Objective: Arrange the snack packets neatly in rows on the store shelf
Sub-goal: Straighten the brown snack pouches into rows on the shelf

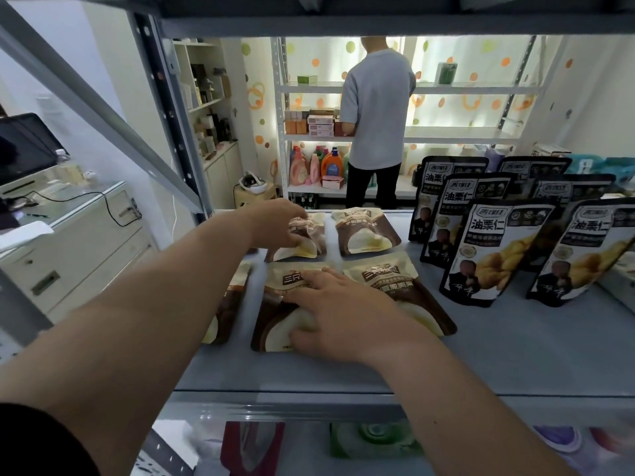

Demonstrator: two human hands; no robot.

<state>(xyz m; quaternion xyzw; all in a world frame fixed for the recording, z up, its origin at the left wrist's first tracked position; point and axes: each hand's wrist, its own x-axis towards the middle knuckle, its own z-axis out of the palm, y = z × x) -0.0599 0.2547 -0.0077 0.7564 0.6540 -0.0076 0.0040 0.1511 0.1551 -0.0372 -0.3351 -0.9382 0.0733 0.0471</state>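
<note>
Grey shelf (515, 355), frame centre, holds flat brown packets (369, 231) in two rows, long axes front to back. Right hand (343, 310) presses straight fingers (300, 297) on front middle packet (271, 321). Left hand (275, 225), directly above in frame, pinches back left packet (314, 243).

Flat packets (367, 235) lie on shelf (515, 355) L side, 2 rows front/back. Standing pouches (494, 249) to their R, rows running back. L hand (275, 223) on rear-L packet (311, 247), R hand (340, 310) on front-mid packet (275, 324).
</note>
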